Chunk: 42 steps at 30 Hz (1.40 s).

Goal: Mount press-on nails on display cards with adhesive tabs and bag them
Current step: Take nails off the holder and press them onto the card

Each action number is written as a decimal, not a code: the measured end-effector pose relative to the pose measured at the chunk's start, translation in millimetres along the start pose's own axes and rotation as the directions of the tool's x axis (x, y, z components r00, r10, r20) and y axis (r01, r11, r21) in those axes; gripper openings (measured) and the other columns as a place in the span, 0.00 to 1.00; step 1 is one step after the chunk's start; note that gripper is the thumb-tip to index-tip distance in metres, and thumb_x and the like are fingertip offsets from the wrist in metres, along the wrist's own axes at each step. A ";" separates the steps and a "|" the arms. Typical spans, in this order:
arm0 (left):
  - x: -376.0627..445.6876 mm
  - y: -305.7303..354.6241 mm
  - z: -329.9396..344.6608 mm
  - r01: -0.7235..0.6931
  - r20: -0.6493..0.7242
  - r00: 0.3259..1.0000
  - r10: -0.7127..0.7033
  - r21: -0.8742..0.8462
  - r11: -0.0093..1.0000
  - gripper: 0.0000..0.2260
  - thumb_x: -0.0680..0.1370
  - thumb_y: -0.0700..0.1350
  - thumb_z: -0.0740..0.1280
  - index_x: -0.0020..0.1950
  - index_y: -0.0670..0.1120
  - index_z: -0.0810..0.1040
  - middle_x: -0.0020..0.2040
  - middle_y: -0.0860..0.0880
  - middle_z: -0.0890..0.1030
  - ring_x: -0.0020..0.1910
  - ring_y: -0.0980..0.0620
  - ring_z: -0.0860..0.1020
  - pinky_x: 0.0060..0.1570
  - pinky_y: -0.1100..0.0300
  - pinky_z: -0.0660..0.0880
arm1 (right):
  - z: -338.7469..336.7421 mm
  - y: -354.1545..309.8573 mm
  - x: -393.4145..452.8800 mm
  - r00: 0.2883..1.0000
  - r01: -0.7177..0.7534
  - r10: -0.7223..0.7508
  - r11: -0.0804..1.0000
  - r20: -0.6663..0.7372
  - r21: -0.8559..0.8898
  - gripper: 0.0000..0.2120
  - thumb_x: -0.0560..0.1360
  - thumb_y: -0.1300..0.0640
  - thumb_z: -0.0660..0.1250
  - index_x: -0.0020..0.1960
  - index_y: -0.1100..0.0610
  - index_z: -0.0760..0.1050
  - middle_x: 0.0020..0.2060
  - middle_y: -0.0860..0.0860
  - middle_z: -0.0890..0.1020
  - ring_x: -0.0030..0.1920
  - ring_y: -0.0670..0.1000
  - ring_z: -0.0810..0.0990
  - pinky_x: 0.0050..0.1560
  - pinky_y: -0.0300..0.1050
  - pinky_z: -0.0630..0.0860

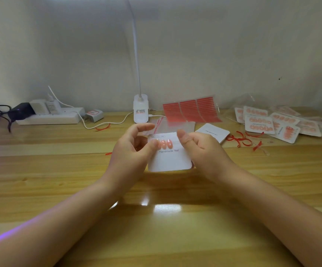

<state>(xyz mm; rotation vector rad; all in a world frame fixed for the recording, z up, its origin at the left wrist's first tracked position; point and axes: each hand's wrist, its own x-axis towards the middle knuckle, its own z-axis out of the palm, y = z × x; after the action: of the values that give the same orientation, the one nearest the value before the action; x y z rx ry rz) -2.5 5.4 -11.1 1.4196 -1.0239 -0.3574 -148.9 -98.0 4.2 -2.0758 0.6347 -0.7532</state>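
A white display card (170,157) printed "Handmade Nail" is held upright just above the wooden surface (156,218), between the two hands. Three orange press-on nails (164,143) are seen mounted in a row on the left part of the card; the right part of that row is bare, so the set is judged to be partly mounted. The rest of the row remains to be filled, and bagging of this card is not yet done.

The card's left edge is pinched by the left hand (132,151), with the thumb resting at the first nail and the index finger arched above the top edge. The right edge is held by the right hand (198,147): its grip is closed on the card, the thumb raised in front and the fingers curled behind. Whether a further nail is carried in either hand cannot be told.

Behind the card, clear bags (172,125) lie flat, and sheets of red adhesive tabs (192,109) lean just beyond them. A stack of blank cards (213,132) lies near the right hand. Farther right, a pile of finished, bagged cards (268,122) is spread out, so several sets are judged complete. Peeled red backing strips (241,138) are scattered between the blank cards and that pile. A desk lamp (141,110) stands at the back, with a power strip (50,117) to its left.
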 end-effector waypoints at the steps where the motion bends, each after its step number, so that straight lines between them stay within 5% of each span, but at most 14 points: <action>1: 0.9 -1.1 -1.6 0.001 0.016 1.000 -0.001 0.018 1.000 0.11 0.76 0.43 0.70 0.54 0.59 0.80 0.41 0.39 0.80 0.40 0.52 0.78 0.41 0.55 0.75 | -5.2 0.1 1.6 1.000 0.016 -0.017 0.992 -0.011 -0.122 0.35 0.76 0.34 0.50 0.41 0.67 0.74 0.32 0.59 0.80 0.32 0.55 0.77 0.38 0.53 0.73; 4: 0.5 -3.6 -2.6 0.043 0.090 0.994 -0.057 0.158 0.987 0.08 0.75 0.44 0.69 0.51 0.57 0.81 0.45 0.39 0.80 0.41 0.50 0.79 0.42 0.53 0.75 | -23.1 5.1 6.8 0.983 0.052 -0.101 0.954 -0.153 -0.296 0.38 0.75 0.29 0.44 0.40 0.59 0.76 0.29 0.52 0.80 0.35 0.49 0.81 0.42 0.52 0.77; 8: -3.7 -8.2 0.0 0.005 0.172 0.980 -0.099 0.479 0.878 0.07 0.75 0.46 0.67 0.46 0.59 0.78 0.40 0.55 0.80 0.41 0.54 0.78 0.43 0.56 0.75 | -36.0 23.6 13.0 0.920 0.122 -0.271 0.884 -0.283 -0.451 0.22 0.80 0.45 0.55 0.31 0.55 0.70 0.23 0.49 0.74 0.26 0.51 0.73 0.28 0.45 0.67; 13: -6.7 -9.0 1.2 -0.132 0.203 0.979 -0.021 0.710 0.692 0.07 0.76 0.50 0.65 0.51 0.57 0.80 0.45 0.62 0.76 0.49 0.55 0.72 0.54 0.56 0.69 | -25.9 40.0 7.2 0.870 0.234 -0.473 0.647 -0.141 -0.726 0.14 0.71 0.54 0.65 0.28 0.58 0.75 0.20 0.51 0.74 0.21 0.54 0.72 0.22 0.42 0.69; 17: -8.6 -11.6 3.3 -0.181 0.226 0.974 -0.011 0.805 0.565 0.08 0.76 0.55 0.64 0.52 0.58 0.79 0.50 0.58 0.74 0.50 0.55 0.67 0.53 0.58 0.64 | -25.4 48.2 8.5 0.895 0.212 -0.438 0.579 -0.082 -0.787 0.13 0.70 0.53 0.68 0.29 0.58 0.77 0.19 0.50 0.74 0.19 0.53 0.71 0.22 0.38 0.67; 21: -7.9 -13.4 2.9 -0.212 0.253 0.968 0.002 0.810 0.546 0.09 0.78 0.53 0.63 0.56 0.57 0.78 0.55 0.57 0.75 0.53 0.55 0.68 0.54 0.59 0.63 | -27.5 57.2 12.4 0.927 0.130 -0.368 0.500 -0.074 -0.856 0.14 0.74 0.51 0.66 0.33 0.56 0.80 0.23 0.50 0.77 0.23 0.52 0.73 0.26 0.37 0.66; 25: -10.1 -8.9 3.2 -0.362 0.374 0.921 0.112 0.712 0.601 0.13 0.77 0.50 0.62 0.57 0.52 0.82 0.55 0.55 0.81 0.57 0.50 0.76 0.57 0.50 0.70 | -23.5 57.6 14.6 0.960 0.038 -0.257 0.507 -0.109 -0.861 0.16 0.78 0.46 0.59 0.42 0.52 0.81 0.30 0.48 0.81 0.32 0.51 0.78 0.28 0.38 0.66; 29: -16.2 -4.7 4.6 -0.518 0.500 0.845 0.190 0.676 0.525 0.14 0.76 0.51 0.61 0.49 0.51 0.86 0.50 0.57 0.84 0.49 0.49 0.79 0.50 0.51 0.73 | -22.5 58.6 15.7 0.972 -0.008 -0.192 0.555 -0.138 -0.832 0.17 0.78 0.43 0.59 0.46 0.51 0.82 0.33 0.47 0.82 0.35 0.50 0.80 0.30 0.40 0.72; 35: -17.9 -0.3 6.8 -0.542 0.531 0.832 0.158 0.719 0.436 0.14 0.77 0.51 0.61 0.50 0.52 0.86 0.51 0.58 0.85 0.51 0.50 0.80 0.53 0.55 0.70 | -17.6 60.7 17.7 0.973 -0.032 -0.164 0.606 -0.164 -0.795 0.18 0.79 0.41 0.58 0.49 0.50 0.83 0.37 0.49 0.84 0.39 0.51 0.81 0.33 0.42 0.74; 40: -17.0 -3.3 8.2 -0.576 0.587 0.806 0.079 0.747 0.332 0.28 0.78 0.57 0.40 0.58 0.55 0.79 0.62 0.62 0.79 0.67 0.55 0.72 0.65 0.58 0.59 | -17.2 62.5 20.8 0.972 -0.061 -0.125 0.682 -0.199 -0.729 0.16 0.79 0.42 0.61 0.50 0.51 0.83 0.39 0.50 0.85 0.42 0.53 0.82 0.36 0.45 0.77; 42: -15.7 -7.0 7.8 -0.556 0.573 0.816 0.076 0.743 0.373 0.27 0.79 0.57 0.41 0.62 0.57 0.78 0.65 0.62 0.77 0.71 0.57 0.68 0.68 0.60 0.54 | -17.9 63.9 21.6 0.975 -0.056 -0.119 0.690 -0.190 -0.722 0.16 0.79 0.43 0.61 0.49 0.51 0.83 0.39 0.49 0.85 0.42 0.53 0.81 0.36 0.45 0.77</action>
<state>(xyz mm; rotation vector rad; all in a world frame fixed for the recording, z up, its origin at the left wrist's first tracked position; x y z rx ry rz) -14.5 10.9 -24.6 2.0559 -2.0755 0.2725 -157.3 -156.0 -33.7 -2.7493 1.1783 -0.8476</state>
